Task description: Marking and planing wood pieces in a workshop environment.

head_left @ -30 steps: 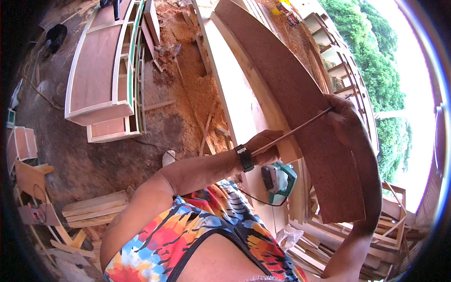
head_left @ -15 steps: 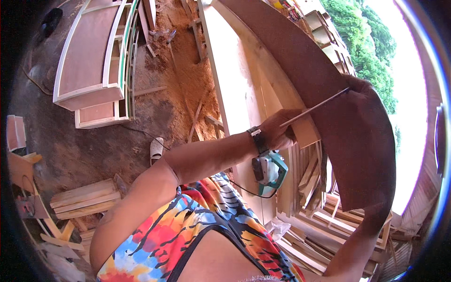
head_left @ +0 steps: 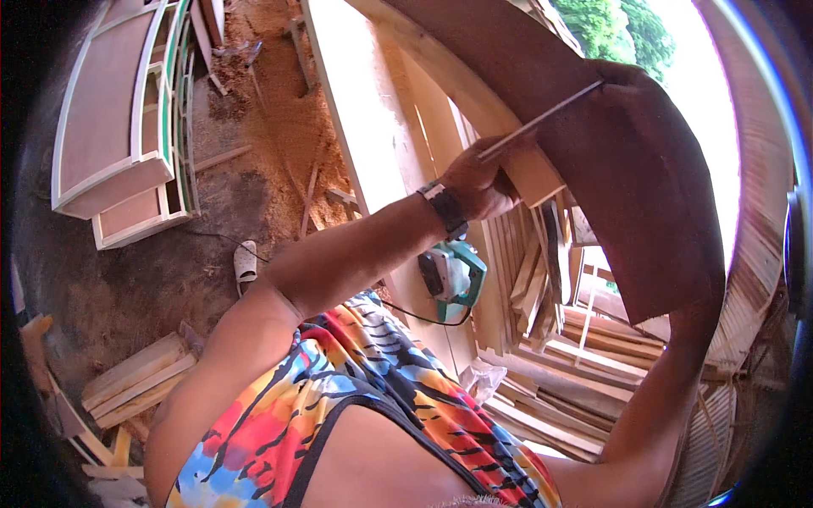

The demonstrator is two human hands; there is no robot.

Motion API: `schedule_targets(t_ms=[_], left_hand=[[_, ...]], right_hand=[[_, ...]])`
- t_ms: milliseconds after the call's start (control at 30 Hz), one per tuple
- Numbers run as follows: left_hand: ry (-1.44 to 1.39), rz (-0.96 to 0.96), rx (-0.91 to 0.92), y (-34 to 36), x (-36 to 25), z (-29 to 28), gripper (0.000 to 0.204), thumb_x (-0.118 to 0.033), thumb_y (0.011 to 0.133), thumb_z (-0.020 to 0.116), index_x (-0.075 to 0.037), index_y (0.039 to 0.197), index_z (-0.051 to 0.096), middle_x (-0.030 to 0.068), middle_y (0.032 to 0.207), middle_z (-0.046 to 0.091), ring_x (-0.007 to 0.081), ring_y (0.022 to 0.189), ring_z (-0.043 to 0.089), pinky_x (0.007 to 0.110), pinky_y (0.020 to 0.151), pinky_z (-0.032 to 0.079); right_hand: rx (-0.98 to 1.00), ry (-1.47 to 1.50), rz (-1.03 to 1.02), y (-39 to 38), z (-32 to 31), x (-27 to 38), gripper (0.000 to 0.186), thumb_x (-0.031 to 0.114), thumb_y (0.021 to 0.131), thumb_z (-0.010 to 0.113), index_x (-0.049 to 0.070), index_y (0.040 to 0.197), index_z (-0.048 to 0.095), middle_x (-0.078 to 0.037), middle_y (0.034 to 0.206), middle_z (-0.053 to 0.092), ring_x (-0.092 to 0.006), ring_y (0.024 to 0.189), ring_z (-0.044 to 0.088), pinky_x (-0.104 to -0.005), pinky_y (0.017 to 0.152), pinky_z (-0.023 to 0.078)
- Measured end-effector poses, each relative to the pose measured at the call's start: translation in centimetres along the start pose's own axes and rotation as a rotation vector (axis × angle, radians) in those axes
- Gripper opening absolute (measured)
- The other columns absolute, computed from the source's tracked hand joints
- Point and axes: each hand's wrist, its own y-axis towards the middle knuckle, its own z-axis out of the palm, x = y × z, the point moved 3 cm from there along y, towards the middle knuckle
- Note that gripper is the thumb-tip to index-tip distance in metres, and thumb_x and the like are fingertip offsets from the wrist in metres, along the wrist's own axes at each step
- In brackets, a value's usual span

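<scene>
A long brown panel (head_left: 584, 161) lies over a pale wooden board (head_left: 542, 173), which shows along its left edge. A thin, pale straight strip (head_left: 542, 120) crosses the panel at a slant. My left hand (head_left: 481, 179), below a dark wristwatch, is closed on the strip's lower end beside the board; its fingertips curl out of sight under the hand. At the upper end, my right hand (head_left: 625, 78) is closed around the strip's tip, dark against the bright background. Along the panel's right side runs my right forearm, hard to tell from it in colour.
Below my left wrist sits a teal-and-white power tool (head_left: 453, 275) with a black cord. Stacked timber strips (head_left: 584, 364) fill the lower right. A white-edged cabinet frame (head_left: 118, 127) stands at far left. Sawdust (head_left: 271, 127) and offcuts cover the floor; cut boards (head_left: 140, 381) lie lower left.
The whole view has shifted, so the hands, strip and panel appear higher and a little further left. Both hands keep their places at the strip's ends.
</scene>
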Motion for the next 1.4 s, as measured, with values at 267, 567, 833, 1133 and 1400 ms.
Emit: schedule_targets(t_ms=[267, 567, 833, 1133, 1400], left_hand=[[0.107, 0.006, -0.135, 0.5, 0.1, 0.1, 0.024, -0.014, 0.09, 0.072, -0.01, 0.11, 0.06, 0.0078, 0.108, 0.065, 0.0248, 0.105, 0.066, 0.044, 0.096, 0.055], [0.112, 0.009, -0.286, -0.1, 0.2, 0.7, 0.029, -0.014, 0.092, 0.073, -0.007, 0.116, 0.059, 0.0085, 0.11, 0.066, 0.0259, 0.106, 0.067, 0.047, 0.095, 0.057], [0.055, -0.021, -0.245, -0.2, 0.2, 1.0, 0.018, -0.012, 0.098, 0.066, -0.002, 0.113, 0.062, 0.0105, 0.114, 0.066, 0.0247, 0.108, 0.068, 0.044, 0.095, 0.059], [0.053, -0.065, -0.215, -0.3, 0.4, 0.2, 0.022, -0.014, 0.1, 0.062, -0.004, 0.12, 0.059, 0.0105, 0.118, 0.067, 0.0244, 0.112, 0.067, 0.046, 0.101, 0.055], [0.065, -0.058, -0.158, -0.5, 0.3, 1.0, 0.027, -0.016, 0.099, 0.065, -0.002, 0.121, 0.058, 0.0106, 0.12, 0.066, 0.0248, 0.113, 0.066, 0.045, 0.102, 0.055]], right_hand=[[-0.032, -0.032, 0.031, -0.6, -0.8, -1.0, 0.045, 0.008, 0.087, 0.06, -0.003, 0.131, 0.06, -0.016, 0.122, 0.069, -0.0238, 0.113, 0.063, -0.0369, 0.102, 0.047], [-0.06, -0.051, 0.024, -1.1, -0.8, -1.8, 0.045, 0.009, 0.088, 0.06, -0.003, 0.131, 0.06, -0.017, 0.123, 0.068, -0.0244, 0.114, 0.063, -0.0374, 0.103, 0.046], [-0.086, -0.034, 0.005, -1.3, -0.8, -2.4, 0.046, 0.01, 0.088, 0.06, -0.003, 0.132, 0.059, -0.017, 0.124, 0.067, -0.025, 0.115, 0.063, -0.0379, 0.103, 0.046], [-0.109, -0.026, 0.001, -1.9, -0.6, -3.1, 0.046, 0.011, 0.089, 0.06, -0.003, 0.132, 0.059, -0.017, 0.125, 0.067, -0.0256, 0.115, 0.062, -0.0384, 0.104, 0.046], [-0.106, -0.028, 0.004, -2.3, -0.6, -3.4, 0.046, 0.012, 0.089, 0.061, -0.003, 0.133, 0.058, -0.017, 0.126, 0.066, -0.0261, 0.116, 0.062, -0.0389, 0.104, 0.045]])
